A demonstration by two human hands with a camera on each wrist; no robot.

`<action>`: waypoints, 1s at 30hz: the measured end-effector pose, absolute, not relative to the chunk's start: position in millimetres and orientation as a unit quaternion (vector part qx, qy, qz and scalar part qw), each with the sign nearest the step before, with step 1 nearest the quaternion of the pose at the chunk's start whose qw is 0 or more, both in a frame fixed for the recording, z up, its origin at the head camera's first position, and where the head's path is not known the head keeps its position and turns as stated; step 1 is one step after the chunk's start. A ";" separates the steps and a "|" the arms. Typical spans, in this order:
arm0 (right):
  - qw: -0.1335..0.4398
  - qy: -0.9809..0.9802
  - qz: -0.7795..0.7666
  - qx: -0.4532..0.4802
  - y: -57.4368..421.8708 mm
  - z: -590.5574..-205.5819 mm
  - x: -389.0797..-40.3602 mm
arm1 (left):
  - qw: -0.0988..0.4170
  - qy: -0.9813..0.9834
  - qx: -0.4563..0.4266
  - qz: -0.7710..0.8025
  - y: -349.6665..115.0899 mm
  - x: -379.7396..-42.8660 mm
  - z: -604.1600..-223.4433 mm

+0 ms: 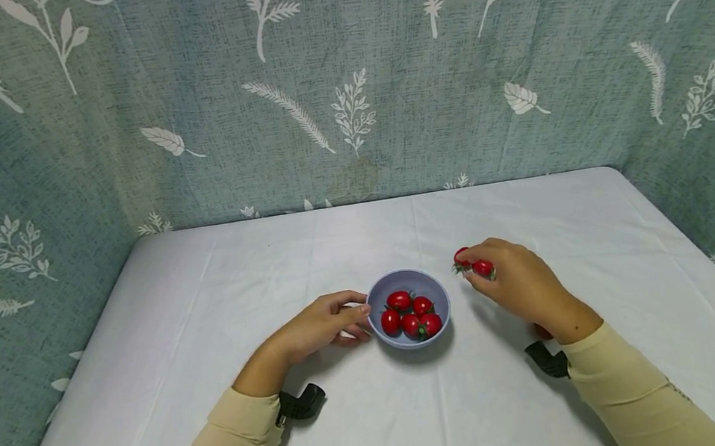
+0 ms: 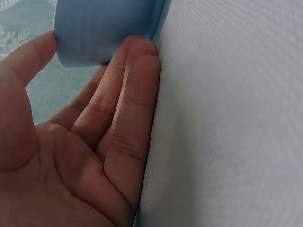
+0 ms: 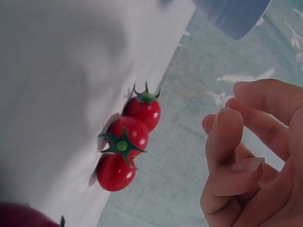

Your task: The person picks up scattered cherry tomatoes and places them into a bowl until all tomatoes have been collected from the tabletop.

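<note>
A blue-lavender bowl [image 1: 431, 285] holds several small red tomatoes [image 1: 411, 325] with green stems. At its left side, my left hand [image 1: 325, 325] touches the bowl's outside with thumb and fingertips; the left wrist view shows the fingers nearly straight beside the bowl wall [image 2: 90, 33]. To the right of the bowl, my right hand [image 1: 524, 284] hovers over loose tomatoes [image 1: 483, 268], its fingers loosely bent. In the right wrist view nothing lies between those fingers, and three tomatoes [image 3: 129, 135] sit in a row on the cloth, apart from the hand.
Another tomato [image 1: 543, 332] lies under my right wrist, mostly hidden. A white cloth [image 1: 371, 432] covers the table. Green leaf-patterned fabric [image 1: 385, 121] stands behind it and along both sides. Black wrist devices [image 1: 303, 403] are strapped to both wrists.
</note>
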State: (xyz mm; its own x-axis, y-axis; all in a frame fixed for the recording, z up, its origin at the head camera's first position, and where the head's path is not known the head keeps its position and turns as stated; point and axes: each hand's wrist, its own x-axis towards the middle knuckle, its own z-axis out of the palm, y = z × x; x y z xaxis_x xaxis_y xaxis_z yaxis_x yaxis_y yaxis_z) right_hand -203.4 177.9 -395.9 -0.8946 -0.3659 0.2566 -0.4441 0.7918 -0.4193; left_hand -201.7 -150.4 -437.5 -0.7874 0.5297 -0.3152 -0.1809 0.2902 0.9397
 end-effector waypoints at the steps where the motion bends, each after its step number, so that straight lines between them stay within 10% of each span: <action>1: 0.079 -0.945 0.239 0.211 178.8 -396.1 -204.0 | 0.304 0.743 0.117 0.584 -150.4 -201.8 -437.7; 30: 0.029 -0.967 0.195 0.162 192.2 -403.5 -212.6 | 0.305 0.738 0.118 0.590 -151.1 -201.1 -437.3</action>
